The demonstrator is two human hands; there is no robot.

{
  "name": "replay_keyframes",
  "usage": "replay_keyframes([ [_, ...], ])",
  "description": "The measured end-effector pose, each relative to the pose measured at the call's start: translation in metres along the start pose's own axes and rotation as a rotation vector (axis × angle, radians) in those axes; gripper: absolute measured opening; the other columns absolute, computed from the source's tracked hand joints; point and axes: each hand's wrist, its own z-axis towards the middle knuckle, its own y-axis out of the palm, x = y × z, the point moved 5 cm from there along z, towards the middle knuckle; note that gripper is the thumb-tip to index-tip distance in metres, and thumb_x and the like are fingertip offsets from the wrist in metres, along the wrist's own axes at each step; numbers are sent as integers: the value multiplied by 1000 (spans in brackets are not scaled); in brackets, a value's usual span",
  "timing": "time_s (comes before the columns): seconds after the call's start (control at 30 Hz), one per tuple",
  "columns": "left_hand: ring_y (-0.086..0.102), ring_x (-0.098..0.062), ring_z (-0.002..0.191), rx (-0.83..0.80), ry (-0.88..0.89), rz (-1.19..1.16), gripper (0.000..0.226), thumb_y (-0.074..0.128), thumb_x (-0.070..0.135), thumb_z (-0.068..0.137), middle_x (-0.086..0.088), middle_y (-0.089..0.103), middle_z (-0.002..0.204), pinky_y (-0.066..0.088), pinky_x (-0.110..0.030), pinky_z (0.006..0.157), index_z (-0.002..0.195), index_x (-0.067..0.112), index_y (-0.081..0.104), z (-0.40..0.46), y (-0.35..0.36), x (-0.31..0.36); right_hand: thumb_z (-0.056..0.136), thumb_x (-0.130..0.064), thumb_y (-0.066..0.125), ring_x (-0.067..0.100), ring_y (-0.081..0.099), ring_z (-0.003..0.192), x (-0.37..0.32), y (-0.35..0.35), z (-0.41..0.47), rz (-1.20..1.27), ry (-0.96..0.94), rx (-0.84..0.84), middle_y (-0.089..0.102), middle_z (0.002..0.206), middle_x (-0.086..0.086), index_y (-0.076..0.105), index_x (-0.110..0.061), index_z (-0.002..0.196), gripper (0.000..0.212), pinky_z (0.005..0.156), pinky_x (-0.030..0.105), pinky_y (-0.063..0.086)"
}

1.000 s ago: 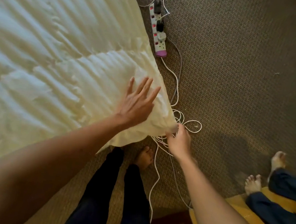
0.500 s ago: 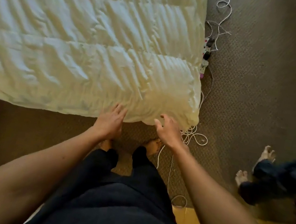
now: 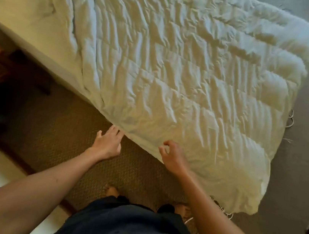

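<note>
The person is standing over a large cream quilted duvet (image 3: pixel 176 70) that is lying spread across the brown woven carpet (image 3: pixel 57 132), with its near hem running slantwise just ahead of both sets of fingers.

The left hand (image 3: pixel 108 143) is reaching forward with its fingers nearly straight and slightly spread. Its fingertips (image 3: pixel 116 130) are touching or almost touching the hem and are gripping nothing. The right hand (image 3: pixel 172 157) is hovering over the hem with its fingers (image 3: pixel 166 143) loosely hooked and the thumb drawing toward the forefinger. No fabric is showing between them, so it is holding nothing either.

The duvet is looking soft, puffy and limp, with deep wrinkles running away from the fingers across its stitched panels. I judge it to be light for its bulk but floppy. It is likely to sag and drag wherever it is not being supported, and its smooth cover may be slipping through a loose pinch.

The best hold is probably the hem directly under the fingertips. Each hand should be gathering a full fistful of the filled edge rather than the thin cover alone, and the hands should be keeping well apart. The corner beyond the right fingers is lying over thin white cables (image 3: pixel 290 119), so lifting rather than dragging seems wiser.
</note>
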Motion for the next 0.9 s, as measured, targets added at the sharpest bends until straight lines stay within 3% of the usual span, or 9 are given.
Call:
replay_keyframes([
  [0.17,6,-23,151,36,-83,-74,60,42,18,95,-9,13,162,18,-60,116,152,18,25,0,-34,-109,99,-38,51,22,51,125,-102,38,27,-21,-84,-13,52,138,5,54,-16,133,41,104,35,40],
  [0.37,2,-22,151,59,-130,-121,60,41,18,96,-9,10,163,16,-62,116,153,19,23,22,-72,-202,99,-37,53,21,54,118,-180,60,73,-45,-141,5,56,131,5,56,-16,129,37,96,31,42],
  [0.67,-1,-21,151,116,-176,-122,59,39,17,97,-6,7,163,12,-61,117,153,18,22,106,-151,-332,98,-35,54,22,56,115,-288,91,209,-22,-167,3,59,128,6,58,-15,126,35,94,34,45],
  [0.9,-2,-21,151,17,-219,-109,60,39,17,98,-7,7,163,10,-61,118,154,19,19,167,-207,-420,98,-33,54,22,56,117,-378,114,303,-68,-178,-97,60,128,6,57,-12,128,36,94,33,44],
])
